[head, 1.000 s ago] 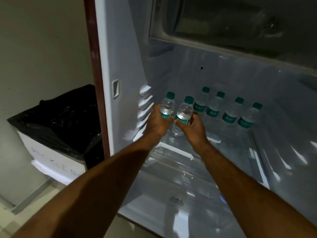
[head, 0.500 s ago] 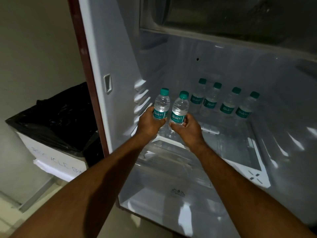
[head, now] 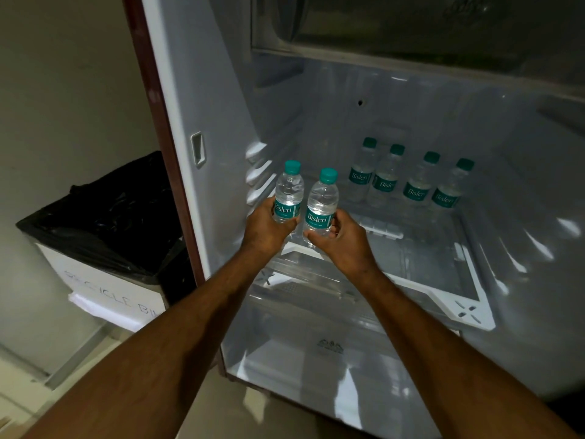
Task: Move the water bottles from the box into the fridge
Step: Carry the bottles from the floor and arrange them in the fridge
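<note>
The person's left hand [head: 269, 228] grips one upright bottle [head: 288, 192], the right hand [head: 343, 240] another [head: 322, 204], side by side above the shelf's front edge [head: 443, 291]. A row of four bottles [head: 411, 179] stands deeper, to the right; free space lies straight ahead.

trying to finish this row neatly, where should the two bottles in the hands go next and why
Probably forward and down onto the shelf, left of the four standing bottles. The left hand and right hand each grip an upright bottle near the shelf's front left, and the back row has open space at its left end.
</note>
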`<state>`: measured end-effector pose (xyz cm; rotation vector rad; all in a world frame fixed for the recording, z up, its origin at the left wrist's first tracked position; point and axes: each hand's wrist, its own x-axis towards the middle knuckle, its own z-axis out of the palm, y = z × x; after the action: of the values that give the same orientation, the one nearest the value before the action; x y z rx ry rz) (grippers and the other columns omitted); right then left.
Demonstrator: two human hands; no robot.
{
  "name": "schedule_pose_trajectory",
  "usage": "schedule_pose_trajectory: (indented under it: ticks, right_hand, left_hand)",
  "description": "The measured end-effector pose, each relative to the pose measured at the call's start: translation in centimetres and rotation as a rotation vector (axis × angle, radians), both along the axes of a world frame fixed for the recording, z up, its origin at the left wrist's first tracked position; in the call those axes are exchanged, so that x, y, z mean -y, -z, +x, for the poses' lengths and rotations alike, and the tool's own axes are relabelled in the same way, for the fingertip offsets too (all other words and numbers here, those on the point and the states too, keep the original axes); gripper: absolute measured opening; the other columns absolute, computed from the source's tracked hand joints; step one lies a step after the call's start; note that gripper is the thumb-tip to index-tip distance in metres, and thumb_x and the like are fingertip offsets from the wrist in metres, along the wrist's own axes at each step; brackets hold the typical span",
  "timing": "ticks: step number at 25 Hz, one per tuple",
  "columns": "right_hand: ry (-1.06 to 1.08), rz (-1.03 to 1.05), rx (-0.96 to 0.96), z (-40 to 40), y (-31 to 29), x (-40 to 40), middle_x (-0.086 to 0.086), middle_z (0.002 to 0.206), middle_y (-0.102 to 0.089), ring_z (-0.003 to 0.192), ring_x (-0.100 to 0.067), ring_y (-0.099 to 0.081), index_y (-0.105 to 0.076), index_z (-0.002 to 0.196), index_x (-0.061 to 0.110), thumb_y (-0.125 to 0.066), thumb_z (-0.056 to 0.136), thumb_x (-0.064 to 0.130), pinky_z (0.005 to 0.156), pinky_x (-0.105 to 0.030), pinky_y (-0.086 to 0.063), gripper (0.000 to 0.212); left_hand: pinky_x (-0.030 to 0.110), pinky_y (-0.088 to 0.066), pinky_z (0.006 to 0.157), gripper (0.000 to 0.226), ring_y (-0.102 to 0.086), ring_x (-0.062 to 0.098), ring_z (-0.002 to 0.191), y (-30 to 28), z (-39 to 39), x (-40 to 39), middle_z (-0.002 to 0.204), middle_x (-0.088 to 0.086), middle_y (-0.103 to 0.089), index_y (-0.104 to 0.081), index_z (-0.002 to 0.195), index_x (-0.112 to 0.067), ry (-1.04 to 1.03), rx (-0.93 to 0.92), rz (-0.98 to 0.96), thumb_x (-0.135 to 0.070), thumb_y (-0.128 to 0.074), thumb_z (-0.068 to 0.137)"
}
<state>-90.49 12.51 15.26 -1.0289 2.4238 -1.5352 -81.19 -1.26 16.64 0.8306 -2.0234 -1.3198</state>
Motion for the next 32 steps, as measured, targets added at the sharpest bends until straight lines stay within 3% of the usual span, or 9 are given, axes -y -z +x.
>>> schedule_pose_trajectory:
  ticks: [6,14,18,22,25,27,29,30,32]
  right_hand:
    - [-0.012,0.012,-0.021,-0.1,0.3,0.1,0.005,0.129,-0.067,0.109,-0.006,-0.066,-0.053,0.137,0.02,-0.082,0.081,0.039,0.083,-0.01,-0.05,0.066]
    - [-0.046,0.019,-0.024,-0.3,0.6,0.3,0.005,0.132,-0.065,0.107,-0.001,-0.062,-0.052,0.138,0.022,-0.08,0.081,0.041,0.078,-0.004,-0.043,0.066]
    - [-0.057,0.023,-0.01,-0.5,0.8,0.4,0.004,0.134,-0.064,0.114,-0.005,-0.062,-0.051,0.139,0.022,-0.08,0.081,0.04,0.086,-0.012,-0.047,0.067]
    - [-0.107,0.016,0.07,-0.6,0.5,0.0,0.004,0.136,-0.064,0.119,-0.009,-0.063,-0.051,0.14,0.02,-0.085,0.078,0.036,0.099,-0.027,-0.054,0.073]
    - [-0.168,0.03,0.153,-1.0,0.0,-1.3,0.007,0.139,-0.058,0.122,-0.01,-0.058,-0.047,0.142,0.024,-0.088,0.075,0.027,0.099,-0.026,-0.051,0.079]
    - [-0.12,0.04,0.119,-1.4,-0.3,-2.6,0.006,0.133,-0.057,0.112,-0.008,-0.06,-0.05,0.136,0.028,-0.084,0.077,0.019,0.085,-0.022,-0.054,0.068]
    - [0.02,-0.012,0.039,-2.1,-0.6,-4.1,0.004,0.118,-0.062,0.092,-0.008,-0.063,-0.058,0.12,0.029,-0.076,0.081,0.013,0.068,-0.013,-0.052,0.046]
    - [0.095,-0.039,-0.015,-2.5,-0.8,-4.9,0.004,0.11,-0.064,0.084,-0.009,-0.063,-0.06,0.113,0.028,-0.073,0.083,0.011,0.066,-0.011,-0.05,0.037]
    - [0.217,-0.057,-0.098,-3.6,-1.2,-6.5,0.005,0.099,-0.065,0.081,-0.008,-0.062,-0.062,0.106,0.025,-0.072,0.086,0.015,0.069,-0.014,-0.047,0.025]
  left_hand:
    - [0.043,-0.054,0.1,0.052,-0.065,0.021,0.114,0.4,0.3,-0.3,0.128,0.005,-0.067,-0.055,0.134,-0.012,-0.002,-0.031,0.0,-0.018,-0.076,0.087]
    - [0.044,-0.054,0.1,0.05,-0.065,0.02,0.114,0.4,0.6,-0.4,0.127,0.005,-0.067,-0.056,0.134,-0.012,-0.002,-0.043,-0.021,-0.017,-0.074,0.088]
    - [0.041,-0.053,0.1,0.05,-0.064,0.02,0.115,0.4,0.6,-0.4,0.129,0.004,-0.066,-0.054,0.135,-0.014,-0.007,-0.024,-0.035,-0.021,-0.073,0.089]
    - [0.022,-0.045,0.085,0.051,-0.058,0.009,0.11,0.6,1.7,-1.5,0.134,0.002,-0.062,-0.05,0.139,-0.018,-0.007,0.022,-0.15,-0.026,-0.069,0.093]
    - [0.028,-0.044,0.094,0.051,-0.054,0.017,0.12,1.2,3.3,-3.2,0.137,0.003,-0.056,-0.045,0.141,-0.018,-0.065,0.0,-0.17,-0.021,-0.066,0.095]
    - [0.034,-0.044,0.099,0.041,-0.052,0.024,0.117,1.9,4.3,-5.1,0.127,0.008,-0.055,-0.049,0.131,-0.01,-0.14,-0.086,-0.269,-0.016,-0.064,0.093]
    - [0.034,-0.042,0.092,0.028,-0.051,0.025,0.103,2.5,4.8,-7.8,0.11,0.01,-0.056,-0.055,0.115,-0.004,-0.206,-0.185,-0.487,-0.008,-0.063,0.088]
    - [0.034,-0.042,0.089,0.024,-0.051,0.023,0.097,2.7,4.8,-9.1,0.104,0.01,-0.056,-0.057,0.108,-0.003,-0.202,-0.22,-0.567,-0.007,-0.063,0.086]
    - [0.032,-0.045,0.088,0.022,-0.05,0.017,0.096,2.5,4.0,-11.2,0.102,0.005,-0.057,-0.059,0.107,-0.005,-0.07,-0.262,-0.551,-0.007,-0.064,0.086]
